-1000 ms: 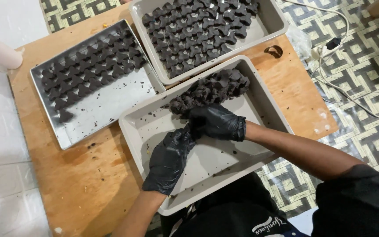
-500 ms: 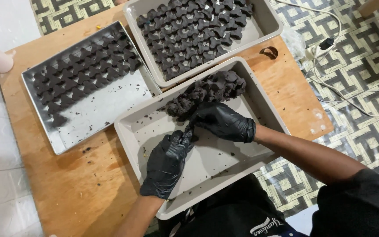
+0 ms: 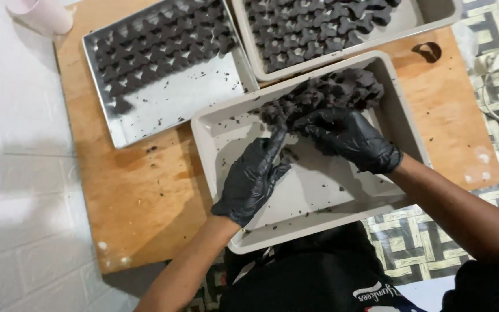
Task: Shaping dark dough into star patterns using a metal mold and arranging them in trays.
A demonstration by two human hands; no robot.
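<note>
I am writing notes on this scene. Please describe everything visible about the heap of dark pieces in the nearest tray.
The heap of dark pieces looks matte, crumbly and almost black, made of small cut shapes piled loosely. It sits in the far corner of the pale rectangular tray, whose floor holds scattered crumbs. The right hand, in a black glove, rests on its near side; the gloved left hand touches its edge with fingertips.

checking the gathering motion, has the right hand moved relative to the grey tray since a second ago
No. The right hand stays at the dark dough pile in the far end of the grey tray; the shift is the camera's.
</note>
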